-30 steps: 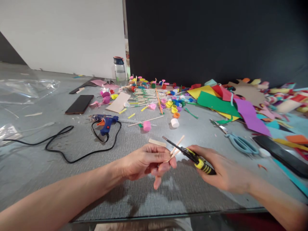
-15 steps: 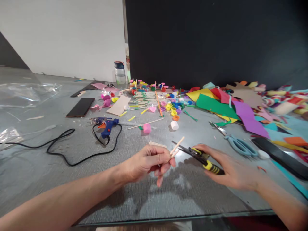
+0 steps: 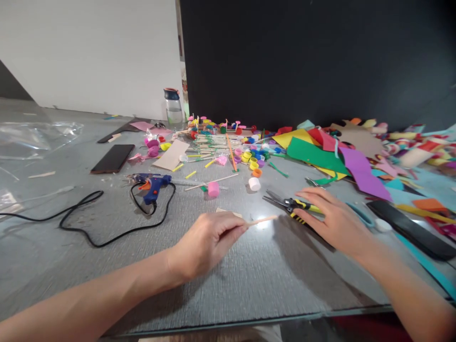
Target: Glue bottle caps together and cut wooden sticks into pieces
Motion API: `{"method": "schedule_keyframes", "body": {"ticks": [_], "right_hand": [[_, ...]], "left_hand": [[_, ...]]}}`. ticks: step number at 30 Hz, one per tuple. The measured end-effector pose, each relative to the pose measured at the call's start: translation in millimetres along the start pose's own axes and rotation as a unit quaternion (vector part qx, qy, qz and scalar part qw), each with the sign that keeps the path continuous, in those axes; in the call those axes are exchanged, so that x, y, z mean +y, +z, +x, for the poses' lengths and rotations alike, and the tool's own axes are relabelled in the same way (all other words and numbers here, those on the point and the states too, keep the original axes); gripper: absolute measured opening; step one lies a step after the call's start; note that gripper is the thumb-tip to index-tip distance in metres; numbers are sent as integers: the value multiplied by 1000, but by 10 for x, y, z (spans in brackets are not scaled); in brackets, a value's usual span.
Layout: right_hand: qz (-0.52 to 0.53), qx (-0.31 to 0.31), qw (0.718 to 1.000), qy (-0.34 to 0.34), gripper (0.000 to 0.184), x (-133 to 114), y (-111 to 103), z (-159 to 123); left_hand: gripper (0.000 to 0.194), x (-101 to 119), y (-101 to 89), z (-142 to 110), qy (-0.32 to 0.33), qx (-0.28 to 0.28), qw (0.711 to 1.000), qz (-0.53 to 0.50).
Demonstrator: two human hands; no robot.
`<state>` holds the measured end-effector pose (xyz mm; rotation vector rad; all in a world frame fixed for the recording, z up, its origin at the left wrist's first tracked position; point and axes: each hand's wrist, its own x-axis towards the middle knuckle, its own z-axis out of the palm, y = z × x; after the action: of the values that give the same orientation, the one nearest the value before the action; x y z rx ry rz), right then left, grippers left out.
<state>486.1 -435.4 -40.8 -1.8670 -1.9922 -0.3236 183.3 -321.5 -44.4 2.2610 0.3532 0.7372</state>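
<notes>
Head view, near centre of the grey surface (image 3: 249, 280). My left hand (image 3: 204, 242) pinches a thin wooden stick (image 3: 262, 220) between thumb and fingers (image 3: 238, 229), which are pressed together on its near end; the stick runs to the right, low over the surface, its free tip close to the cutters. My right hand (image 3: 333, 221) lies flat over the yellow-and-black handles of the cutters (image 3: 290, 204), fingers extended and loosely spread, resting on the tool rather than gripping it; the blades stand parted and point left. Far left of the hands: a blue glue gun (image 3: 154, 183) with its black cord (image 3: 85, 216), and a dark phone (image 3: 113, 158). Far centre: a pink cap (image 3: 213, 189), a white cap (image 3: 254, 183) and a heap of coloured rings and sticks. Far right: coloured paper sheets (image 3: 320, 154).
</notes>
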Motion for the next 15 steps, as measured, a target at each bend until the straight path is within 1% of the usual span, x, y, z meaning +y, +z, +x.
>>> {"method": "schedule_keyframes", "body": {"ticks": [1,3,4,6,8,10,15], "right_hand": [[41,15,999,-31,34,-181,-63,33],[88,1,992,-90,32,-539,-144,115],[98,-6,987,-126,29,-691,-154,161],[114,-35,981,-155,19,-903,-121,254],[117,-61,979,-156,19,-994,-51,331],[113,-77,980,-144,19,-1011,12,379],[99,-87,986,-98,17,-1036,106,416]], "left_hand": [[25,-27,-5,1,18,0,999,36],[25,-72,-8,-6,48,3,994,96],[26,-88,-7,-11,60,6,990,125],[27,-102,-7,-22,78,7,979,187],[30,-103,-12,-27,89,-1,967,240],[33,-103,-21,-26,91,-12,957,275],[32,-138,-35,-15,67,-39,945,318]]}}
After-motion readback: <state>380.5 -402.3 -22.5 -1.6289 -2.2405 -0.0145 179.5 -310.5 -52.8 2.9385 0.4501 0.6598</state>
